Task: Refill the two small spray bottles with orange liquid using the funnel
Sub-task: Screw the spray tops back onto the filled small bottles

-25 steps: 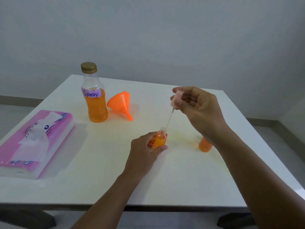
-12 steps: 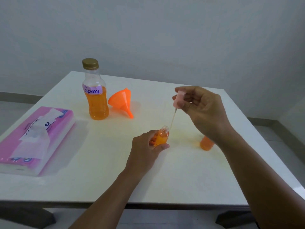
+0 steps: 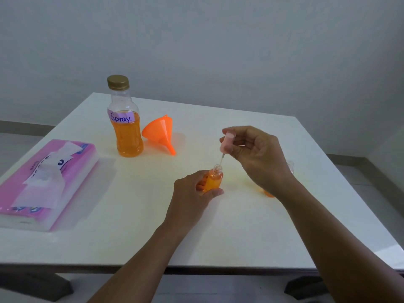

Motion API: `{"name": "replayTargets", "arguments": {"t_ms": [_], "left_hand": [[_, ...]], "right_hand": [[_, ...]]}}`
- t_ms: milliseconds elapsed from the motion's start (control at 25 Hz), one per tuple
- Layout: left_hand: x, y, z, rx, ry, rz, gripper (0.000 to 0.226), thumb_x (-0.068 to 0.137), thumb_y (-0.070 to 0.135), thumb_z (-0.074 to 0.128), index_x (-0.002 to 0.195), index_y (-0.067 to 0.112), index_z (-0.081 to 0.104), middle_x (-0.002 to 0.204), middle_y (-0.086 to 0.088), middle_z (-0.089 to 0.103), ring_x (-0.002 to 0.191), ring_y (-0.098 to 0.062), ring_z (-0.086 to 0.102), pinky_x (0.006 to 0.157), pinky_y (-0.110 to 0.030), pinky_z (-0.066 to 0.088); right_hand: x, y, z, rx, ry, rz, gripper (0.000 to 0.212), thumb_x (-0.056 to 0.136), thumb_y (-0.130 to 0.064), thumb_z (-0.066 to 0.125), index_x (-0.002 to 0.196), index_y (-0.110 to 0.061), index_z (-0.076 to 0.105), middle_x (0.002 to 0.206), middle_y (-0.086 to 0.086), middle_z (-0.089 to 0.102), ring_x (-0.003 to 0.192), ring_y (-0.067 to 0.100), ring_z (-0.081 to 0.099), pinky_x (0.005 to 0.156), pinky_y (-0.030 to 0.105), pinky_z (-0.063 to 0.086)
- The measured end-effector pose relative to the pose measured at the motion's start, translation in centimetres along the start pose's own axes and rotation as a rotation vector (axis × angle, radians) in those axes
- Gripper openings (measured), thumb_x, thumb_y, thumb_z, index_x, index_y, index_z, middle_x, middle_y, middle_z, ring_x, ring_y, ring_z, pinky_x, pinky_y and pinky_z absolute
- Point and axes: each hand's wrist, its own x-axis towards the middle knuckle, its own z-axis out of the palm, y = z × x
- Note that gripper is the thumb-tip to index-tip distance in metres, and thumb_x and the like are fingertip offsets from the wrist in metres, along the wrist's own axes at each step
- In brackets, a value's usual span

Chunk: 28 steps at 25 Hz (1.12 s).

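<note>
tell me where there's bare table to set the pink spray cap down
Bare white table lies along the near edge, between the pink tissue pack and the left hand. Crowded: the back left, around the large labelled bottle and orange funnel.

Orange funnel [image 3: 159, 130], gold-capped bottle [image 3: 126, 119] with orange liquid, pink tissue pack [image 3: 72, 171].

Two spray bottles [image 3: 213, 179] [image 3: 268, 193], one funnel [image 3: 160, 132], one big bottle [image 3: 126, 125].
</note>
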Motion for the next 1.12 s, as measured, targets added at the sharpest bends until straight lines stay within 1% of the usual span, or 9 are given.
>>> {"name": "replayTargets", "arguments": {"t_ms": [120, 280, 400, 520, 640, 760, 880, 1000, 1120], "left_hand": [[0.0, 0.1, -0.1, -0.049, -0.016, -0.012, 0.048, 0.072, 0.043, 0.082, 0.115, 0.025, 0.070, 0.099, 0.011, 0.072, 0.090, -0.010, 0.066, 0.086, -0.024, 0.054], [0.0, 0.0, -0.2, -0.046, -0.023, -0.007, 0.047, 0.072, 0.041, 0.083, 0.114, 0.024, 0.070, 0.098, 0.009, 0.073, 0.090, -0.010, 0.067, 0.087, -0.027, 0.055], [0.0, -0.1, -0.1, -0.060, -0.026, -0.016, 0.047, 0.071, 0.041, 0.083, 0.113, 0.024, 0.071, 0.096, 0.009, 0.073, 0.089, -0.010, 0.068, 0.087, -0.030, 0.056], [0.1, -0.1, -0.2, -0.051, -0.032, -0.018, 0.046, 0.071, 0.041, 0.083, 0.112, 0.023, 0.071, 0.096, 0.008, 0.074, 0.089, -0.011, 0.068, 0.087, -0.030, 0.056], [0.1, 0.1, -0.2, -0.044, -0.030, -0.012, 0.040, 0.072, 0.037, 0.084, 0.107, 0.023, 0.073, 0.089, 0.010, 0.073, 0.084, -0.008, 0.068, 0.083, -0.024, 0.055], [0.1, 0.2, -0.2, -0.059, -0.030, -0.026, 0.038, 0.071, 0.036, 0.084, 0.106, 0.024, 0.073, 0.089, 0.010, 0.073, 0.083, -0.008, 0.068, 0.084, -0.025, 0.056], [0.2, 0.0, -0.1, -0.052, -0.031, -0.037, 0.044, 0.070, 0.039, 0.085, 0.109, 0.023, 0.072, 0.093, 0.008, 0.074, 0.087, -0.011, 0.069, 0.087, -0.030, 0.056], [0.2, -0.1, -0.1, -0.031, -0.032, -0.036, 0.045, 0.070, 0.041, 0.084, 0.109, 0.024, 0.072, 0.094, 0.008, 0.073, 0.087, -0.011, 0.069, 0.086, -0.029, 0.056], [0.1, 0.1, -0.2, -0.031, -0.032, -0.035, 0.041, 0.071, 0.039, 0.084, 0.106, 0.024, 0.073, 0.090, 0.010, 0.073, 0.083, -0.008, 0.068, 0.080, -0.023, 0.055]], "right_hand": [[-0.6, 1.6, 0.1, -0.018, -0.095, 0.066, 0.025, 0.093, -0.011, 0.069, 0.118, -0.011, 0.069, 0.102, -0.003, 0.077, 0.097, 0.011, 0.074, 0.086, 0.022, 0.059], [-1.0, 2.5, 0.4, -0.094, -0.167, 0.048, 0.028, 0.091, -0.024, 0.061, 0.117, -0.015, 0.068, 0.102, -0.007, 0.076, 0.100, 0.008, 0.073, 0.086, 0.019, 0.057], [-0.9, 3.0, 0.7, -0.128, -0.183, 0.039, 0.022, 0.095, -0.018, 0.063, 0.117, -0.018, 0.068, 0.101, -0.009, 0.076, 0.100, 0.008, 0.073, 0.088, 0.022, 0.059], [-0.7, 3.0, 0.6, -0.205, -0.179, 0.008, 0.019, 0.091, -0.021, 0.073, 0.110, -0.020, 0.071, 0.096, -0.012, 0.076, 0.095, 0.006, 0.073, 0.087, 0.024, 0.060], [-0.6, 3.1, 0.4, -0.330, -0.164, -0.020, 0.034, 0.075, -0.030, 0.088, 0.105, -0.023, 0.073, 0.090, -0.012, 0.075, 0.089, 0.007, 0.071, 0.085, 0.026, 0.059], [-0.7, 3.1, -0.1, -0.334, -0.204, 0.006, 0.056, 0.071, -0.035, 0.090, 0.122, -0.028, 0.068, 0.112, -0.020, 0.070, 0.106, -0.001, 0.066, 0.095, 0.024, 0.056], [-0.7, 2.8, -0.4, -0.185, -0.249, -0.009, 0.054, 0.086, -0.018, 0.078, 0.137, -0.022, 0.059, 0.126, -0.015, 0.068, 0.117, 0.001, 0.064, 0.098, 0.019, 0.053], [-0.8, 2.5, 0.0, -0.146, -0.240, -0.036, 0.047, 0.090, -0.007, 0.073, 0.134, -0.017, 0.063, 0.111, -0.007, 0.075, 0.106, 0.007, 0.072, 0.092, 0.022, 0.057], [-0.5, 2.7, 0.3, -0.262, -0.177, -0.059, 0.055, 0.077, -0.015, 0.087, 0.127, -0.023, 0.066, 0.094, -0.007, 0.073, 0.090, 0.008, 0.071, 0.084, 0.024, 0.059]]}}
